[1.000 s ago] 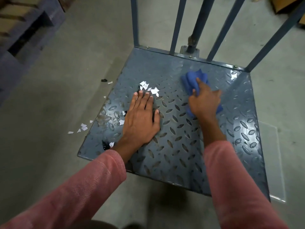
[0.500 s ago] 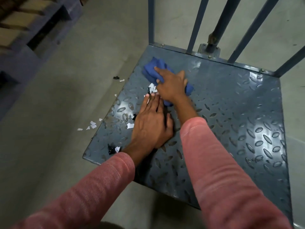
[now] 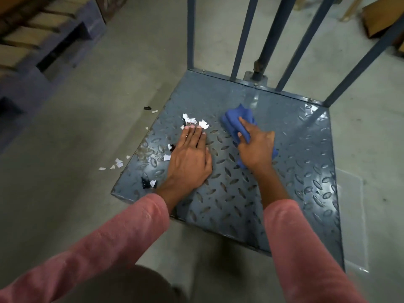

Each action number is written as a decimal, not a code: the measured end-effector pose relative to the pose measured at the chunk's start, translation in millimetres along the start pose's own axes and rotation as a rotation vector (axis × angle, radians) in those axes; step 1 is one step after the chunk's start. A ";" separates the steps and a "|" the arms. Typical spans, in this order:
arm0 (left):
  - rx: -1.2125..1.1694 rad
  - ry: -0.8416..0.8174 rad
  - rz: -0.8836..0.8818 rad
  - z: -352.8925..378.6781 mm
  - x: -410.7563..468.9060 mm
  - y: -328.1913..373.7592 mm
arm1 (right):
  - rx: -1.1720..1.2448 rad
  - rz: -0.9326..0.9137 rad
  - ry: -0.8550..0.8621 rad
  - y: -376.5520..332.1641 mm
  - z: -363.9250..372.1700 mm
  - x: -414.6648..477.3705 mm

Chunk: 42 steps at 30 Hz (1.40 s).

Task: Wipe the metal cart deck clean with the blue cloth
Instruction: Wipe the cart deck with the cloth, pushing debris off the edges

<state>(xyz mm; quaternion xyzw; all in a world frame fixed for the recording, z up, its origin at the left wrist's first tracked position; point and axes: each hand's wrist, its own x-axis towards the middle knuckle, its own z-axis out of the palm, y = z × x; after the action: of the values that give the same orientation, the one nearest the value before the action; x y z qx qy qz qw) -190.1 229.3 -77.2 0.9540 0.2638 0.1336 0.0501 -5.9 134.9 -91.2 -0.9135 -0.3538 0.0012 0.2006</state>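
The deck [image 3: 273,193] is grey-blue tread plate w/ raised oval marks, seen from above at the near edge. At its far side stand upright bars [image 3: 242,38] of the same colour.

Right hand [image 3: 256,149] presses the cloth [image 3: 237,119] flat on the deck, in the far-middle part. Its grip is holding the cloth: fingers [image 3: 244,125] are spread on top and the blue fabric is bunched under the palm, w/ a bit sticking out at the far side and a bit at the right of the wrist.

Left hand [image 3: 190,158] lies flat on the deck, palm down, just left of the right hand but not touching it. Its grip is wide, fingers straight and together, holding nothing. The fingertips [image 3: 192,127] are just beside a small heap of white scraps [image 3: 194,122].

More scraps lie on the left part of the deck: white bits near the knuckles and a black bit [image 3: 145,183] w/ a white one near the left front corner. Some dirt smear shows approx. at the left edge.

On the floor [image 3: 76,149], left of the deck, there are more white bits [image 3: 118,164] and one black bit [image 3: 147,108] farther away.

Both arms wear pink sleeves [image 3: 122,232]. A dark pallet [image 3: 43,68] is at the top left, blurred.
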 end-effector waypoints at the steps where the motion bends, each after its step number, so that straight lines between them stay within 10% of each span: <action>1: 0.015 0.000 0.007 0.1 -7.3 2.3 | 0.019 -0.016 0.027 4.8 -4.0 -15.6; 10: -0.042 -0.111 0.054 -4.2 -89.3 30.9 | 0.064 -0.198 0.028 12.8 -20.6 -68.4; 23: -0.094 -0.152 0.006 -5.3 -102.3 34.9 | -0.068 0.167 0.007 -54.2 3.9 0.5; 32: -0.145 -0.160 -0.012 -4.0 -103.0 31.7 | 0.143 -0.463 -0.345 -105.1 24.9 48.6; 38: -0.149 -0.181 -0.011 -5.1 -103.4 32.9 | 0.067 -0.012 -0.106 -82.4 27.8 73.5; 42: -0.137 -0.194 -0.004 -5.4 -103.4 34.0 | 0.016 -0.140 -0.177 -124.8 22.2 60.2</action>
<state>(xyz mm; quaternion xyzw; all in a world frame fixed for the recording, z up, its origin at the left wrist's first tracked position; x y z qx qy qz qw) -260.3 146.9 -90.0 0.9563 0.2497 0.0580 0.1406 -44.6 265.5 -57.3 -0.8812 -0.4331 0.0705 0.1757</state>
